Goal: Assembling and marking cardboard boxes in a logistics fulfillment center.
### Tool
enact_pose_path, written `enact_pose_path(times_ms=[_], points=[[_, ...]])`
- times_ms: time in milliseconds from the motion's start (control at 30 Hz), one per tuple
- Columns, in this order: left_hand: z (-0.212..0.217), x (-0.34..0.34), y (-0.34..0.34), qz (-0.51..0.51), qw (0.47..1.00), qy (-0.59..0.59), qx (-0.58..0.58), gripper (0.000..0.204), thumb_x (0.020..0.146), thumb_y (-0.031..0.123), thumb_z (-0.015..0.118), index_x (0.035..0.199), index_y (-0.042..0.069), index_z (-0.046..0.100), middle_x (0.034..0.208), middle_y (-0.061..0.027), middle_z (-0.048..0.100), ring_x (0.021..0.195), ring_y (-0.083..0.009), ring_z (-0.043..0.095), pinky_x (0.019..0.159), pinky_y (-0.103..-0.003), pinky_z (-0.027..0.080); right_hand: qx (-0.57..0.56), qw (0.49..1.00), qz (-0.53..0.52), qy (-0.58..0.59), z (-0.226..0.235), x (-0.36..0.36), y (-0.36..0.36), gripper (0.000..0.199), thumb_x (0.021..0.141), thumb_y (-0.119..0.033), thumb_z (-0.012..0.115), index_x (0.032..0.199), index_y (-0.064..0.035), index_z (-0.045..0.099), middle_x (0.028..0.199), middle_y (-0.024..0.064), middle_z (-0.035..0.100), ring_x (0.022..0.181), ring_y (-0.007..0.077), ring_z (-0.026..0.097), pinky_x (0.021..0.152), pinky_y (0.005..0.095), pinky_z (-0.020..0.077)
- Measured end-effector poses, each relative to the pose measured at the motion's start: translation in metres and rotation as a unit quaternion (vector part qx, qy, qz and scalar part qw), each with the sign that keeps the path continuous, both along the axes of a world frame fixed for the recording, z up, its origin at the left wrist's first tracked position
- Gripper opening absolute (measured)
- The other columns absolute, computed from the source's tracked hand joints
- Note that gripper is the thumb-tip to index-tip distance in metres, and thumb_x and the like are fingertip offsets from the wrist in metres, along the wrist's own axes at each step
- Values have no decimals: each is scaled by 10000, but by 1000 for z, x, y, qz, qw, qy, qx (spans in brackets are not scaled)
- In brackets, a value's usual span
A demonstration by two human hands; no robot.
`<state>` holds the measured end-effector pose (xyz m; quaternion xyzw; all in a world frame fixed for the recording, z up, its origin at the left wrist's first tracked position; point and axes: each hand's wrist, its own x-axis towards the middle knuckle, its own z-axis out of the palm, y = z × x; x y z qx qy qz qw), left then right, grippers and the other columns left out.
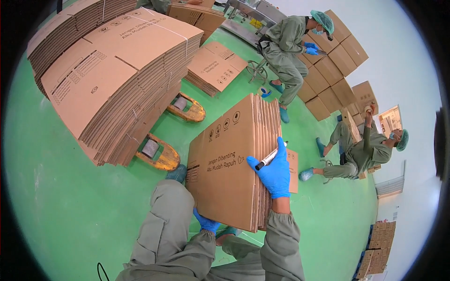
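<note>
A stack of flattened cardboard boxes [220, 164] stands on edge, tilted, in front of my legs. My left hand [206, 221], in a blue glove, grips its lower edge; the fingers are hidden behind the cardboard. Against the right side of the stack, my right hand [273, 172], also gloved in blue, has a white marker pen [266, 160] with a black end held between thumb and fingers. That palm rests along the layered edges of the sheets.
At left, a tall strapped pile of flat boxes [112, 70] sits over yellow pallet-jack forks [161, 152]. A lower pile [216, 68] lies beyond. Two seated people [288, 51] work at the right, near stacked cartons [335, 70]. A tape roll [265, 92] lies on the green floor.
</note>
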<state>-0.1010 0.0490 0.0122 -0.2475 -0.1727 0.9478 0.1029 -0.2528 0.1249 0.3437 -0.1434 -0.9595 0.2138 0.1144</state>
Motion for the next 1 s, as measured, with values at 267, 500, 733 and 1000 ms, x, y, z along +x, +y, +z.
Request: enact_pose_path(times_ms=[267,500,733,1000], points=[[17,7,-14,-12,1000,8,-4,784,867,708,380,1415,148,415,1348,-93,511,1182,-300,513,986,-499,423,-24,999,16,20,-7,31,-15,1041,640,-320,842,1427,50,269,1352,287,447,1247,358,478,1031,406,400],[32,1,-36,-22,998,57,-19,777,873,704,375,1414,147,416,1347,-94,511,1181,-299,514,984,-497,425,8,989,18,147,2,184,-47,1029,585,-324,853,1363,98,328,1386,277,399,1354,385,336,1127,463,265],[45,27,-40,-73,991,106,-41,770,878,699,370,1412,146,418,1347,-96,511,1180,-297,514,982,-495,427,60,983,-69,156,69,293,-93,1186,621,-548,826,1447,29,200,1406,228,312,1324,371,304,1121,483,224],[73,44,-38,-138,972,174,-73,763,885,694,364,1410,144,419,1346,-98,510,1179,-296,515,980,-493,429,64,933,-128,331,122,366,-134,1105,636,-551,819,1427,-5,275,1371,202,348,1260,335,366,1068,488,270]])
